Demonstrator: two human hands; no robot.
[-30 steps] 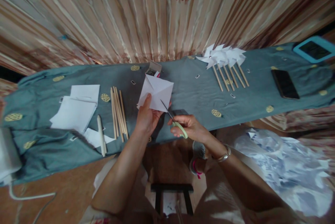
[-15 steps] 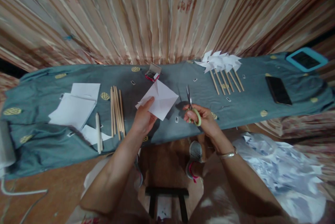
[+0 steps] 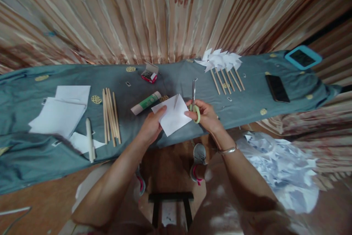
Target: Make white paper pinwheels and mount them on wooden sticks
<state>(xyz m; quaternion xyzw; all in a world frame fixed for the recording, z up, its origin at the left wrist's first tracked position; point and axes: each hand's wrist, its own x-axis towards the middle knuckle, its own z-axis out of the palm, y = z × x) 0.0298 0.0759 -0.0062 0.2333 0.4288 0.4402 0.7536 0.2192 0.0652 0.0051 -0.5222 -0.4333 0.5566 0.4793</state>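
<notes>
A square sheet of white paper (image 3: 173, 117) with a slit cut in from its upper edge is pinched in my left hand (image 3: 152, 125), thumb on top. My right hand (image 3: 204, 114) is closed round the green-handled scissors (image 3: 194, 99), whose blades point away from me. The right fingertips also touch the paper's right corner. Just beyond the left hand lies a green and white glue stick (image 3: 146, 102). Further back stands an open red box (image 3: 150, 73) of small metal pieces.
Left on the cloth-covered table (image 3: 176, 81) are stacked white paper (image 3: 59, 112), a white pen-like tool (image 3: 90, 139) and several wooden sticks (image 3: 110, 117). Paper pinwheels (image 3: 220, 61), a black phone (image 3: 277, 88) and a blue-framed device (image 3: 303, 57) lie right. A bag of paper scraps (image 3: 280, 169) sits below.
The paper has turned and moved toward me, uncovering the glue stick. My right hand, still with the scissors, has come to the paper's right corner. The view has shifted right.
</notes>
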